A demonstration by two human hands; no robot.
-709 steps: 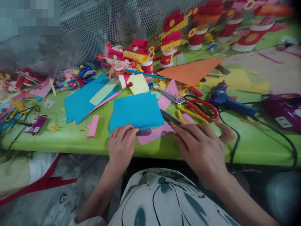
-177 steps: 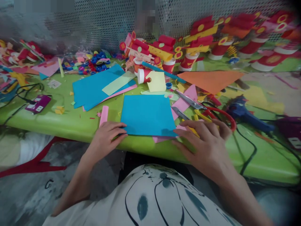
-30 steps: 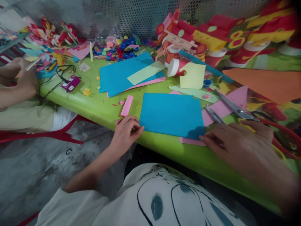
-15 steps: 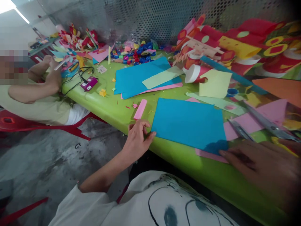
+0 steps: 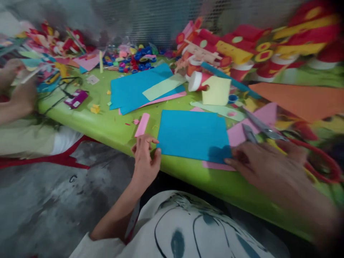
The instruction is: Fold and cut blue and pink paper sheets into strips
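A blue rectangular sheet (image 5: 193, 134) lies flat at the table's front edge, with pink paper (image 5: 217, 165) showing from under it. My left hand (image 5: 146, 154) is at its left edge, fingers loosely bent and thumb apart, with nothing held. Just beyond those fingertips is a small pink strip (image 5: 142, 124). My right hand (image 5: 264, 166), somewhat blurred, is at the sheet's near right corner, thumb tip at the edge and fingers apart. Scissors (image 5: 268, 132) with red handles lie beside it. Another metal blade (image 5: 249, 133) points out from near its knuckles.
More blue sheets (image 5: 139, 84) lie farther back, a pale green strip (image 5: 163, 87) across them. Red paper cups (image 5: 202, 81) and paper figures line the back right. A purple box (image 5: 76, 99) with a cable is at left. Another person's hand (image 5: 24, 93) shows at far left.
The view has swung right, so everything appears shifted left and more of the red scissor handles shows. Both hands stay by the blue sheet's edges.
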